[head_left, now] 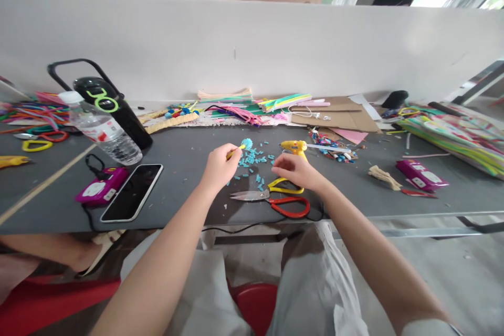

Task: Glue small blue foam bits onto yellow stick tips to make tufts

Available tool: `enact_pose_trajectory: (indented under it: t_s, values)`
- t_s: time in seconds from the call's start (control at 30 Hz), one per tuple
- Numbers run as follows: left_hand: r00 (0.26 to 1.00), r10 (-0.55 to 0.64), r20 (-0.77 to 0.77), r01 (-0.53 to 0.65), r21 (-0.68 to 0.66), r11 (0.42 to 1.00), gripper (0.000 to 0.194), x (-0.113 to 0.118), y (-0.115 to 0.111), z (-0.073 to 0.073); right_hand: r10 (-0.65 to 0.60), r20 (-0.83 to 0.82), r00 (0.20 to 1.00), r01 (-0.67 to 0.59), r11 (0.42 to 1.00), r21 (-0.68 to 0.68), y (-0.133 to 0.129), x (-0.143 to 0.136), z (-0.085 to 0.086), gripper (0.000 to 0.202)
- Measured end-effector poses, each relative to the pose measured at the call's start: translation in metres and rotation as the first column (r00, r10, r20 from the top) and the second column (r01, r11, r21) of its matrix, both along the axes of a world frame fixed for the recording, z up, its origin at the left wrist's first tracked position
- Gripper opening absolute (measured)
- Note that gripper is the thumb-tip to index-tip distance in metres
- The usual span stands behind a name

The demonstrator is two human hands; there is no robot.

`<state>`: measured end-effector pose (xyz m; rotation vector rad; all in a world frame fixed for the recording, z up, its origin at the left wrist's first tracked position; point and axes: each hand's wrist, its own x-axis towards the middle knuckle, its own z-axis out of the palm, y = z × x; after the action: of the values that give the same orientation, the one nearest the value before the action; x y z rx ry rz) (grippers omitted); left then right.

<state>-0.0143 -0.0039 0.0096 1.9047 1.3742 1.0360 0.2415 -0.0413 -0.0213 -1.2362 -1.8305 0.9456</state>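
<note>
In my left hand [221, 167] is a thin yellow stick [235, 152], pinched between thumb and fingers. A ruffled light-blue tuft [247, 143] tops its far end. Small cut blue pieces [252, 158] lie scattered below it on the dark table. My right hand [296, 170] hovers at the right edge of these pieces, its fingers curled with the tips together; whatever may be between them is too small to make out. Just under that hand lie scissors [271, 197] with one yellow and one red handle. A yellow glue gun [294, 146] rests behind the hand.
A phone [133, 192], a purple power box [103, 185], a water bottle [104, 134] and a black flask [118, 110] stand left. Cardboard [334, 113] and pipe cleaners [236, 113] line the back. Another purple box [421, 174] sits right. A person's foot [98, 254] shows lower left.
</note>
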Motion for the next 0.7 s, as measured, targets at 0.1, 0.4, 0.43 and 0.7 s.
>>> enact_pose_trajectory:
  t_s: [0.1,0.4,0.43,0.7]
  values:
    - [1.0,0.002,0.004,-0.002,0.016,1.0,0.029,-0.001,0.001,-0.001,0.063,0.022,0.998,-0.064,0.997,0.053,0.024,-0.022,0.004,0.029]
    - [1.0,-0.003,-0.003,0.003,0.013,1.0,0.029,-0.001,0.001,0.0,-0.066,-0.176,0.982,0.09,0.987,0.132,0.05,-0.035,-0.018,0.034]
    - [1.0,-0.007,-0.011,0.007,0.01,1.0,0.029,-0.001,0.0,0.001,-0.077,-0.183,0.98,0.102,0.986,0.131,0.049,-0.033,-0.02,0.034]
    - [1.0,-0.006,-0.008,0.006,0.007,1.0,0.028,0.002,-0.005,-0.001,-0.099,-0.143,0.985,0.119,0.983,0.139,0.042,-0.029,-0.018,0.033]
